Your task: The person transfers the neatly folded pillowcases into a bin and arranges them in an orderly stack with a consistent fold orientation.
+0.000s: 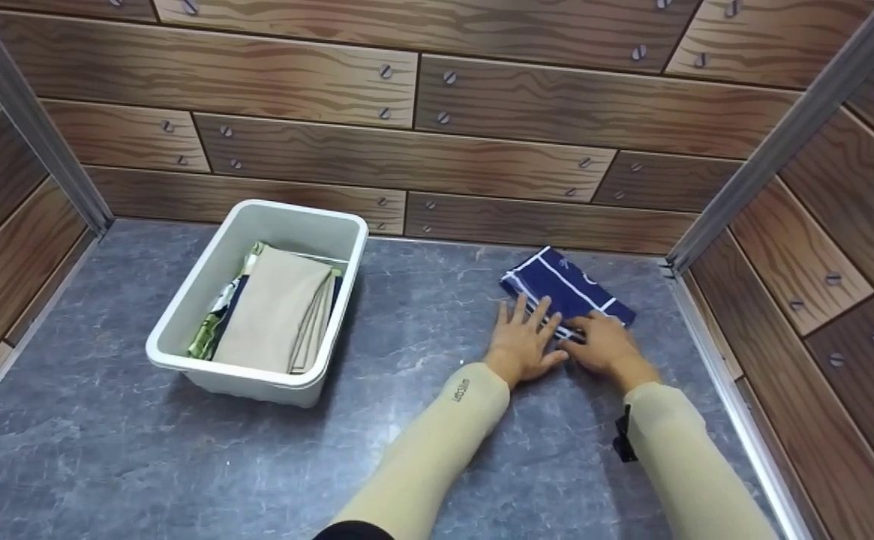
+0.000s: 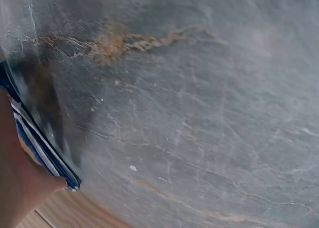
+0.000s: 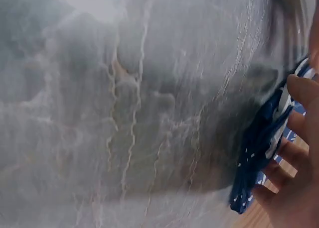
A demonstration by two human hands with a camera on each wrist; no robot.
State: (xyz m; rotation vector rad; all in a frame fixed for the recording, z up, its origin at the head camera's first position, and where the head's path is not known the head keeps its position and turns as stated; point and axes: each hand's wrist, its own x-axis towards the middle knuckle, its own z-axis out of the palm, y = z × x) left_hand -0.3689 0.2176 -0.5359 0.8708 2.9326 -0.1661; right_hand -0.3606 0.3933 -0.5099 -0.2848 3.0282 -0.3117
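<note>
A folded navy cloth (image 1: 568, 281) with white lines lies flat on the floor near the back right corner. Across its near left edge, my left hand (image 1: 523, 343) rests with fingers spread and straight. My right hand (image 1: 603, 343) is at the near edge, thumb and curled fingers pinching the folded layers. In the right wrist view the layered edge of the cloth (image 3: 264, 143) shows beside the fingers (image 3: 294, 158). The left wrist view shows only part of the hand and a strip of the cloth (image 2: 42, 143).
On the left stands a white plastic bin (image 1: 256, 208) holding a folded beige cloth (image 1: 268, 307) on top of green-patterned and navy cloths. Wood-print walls (image 1: 504, 165) enclose the grey marbled floor (image 1: 406, 330). A metal frame strip (image 1: 737, 420) runs along the right side.
</note>
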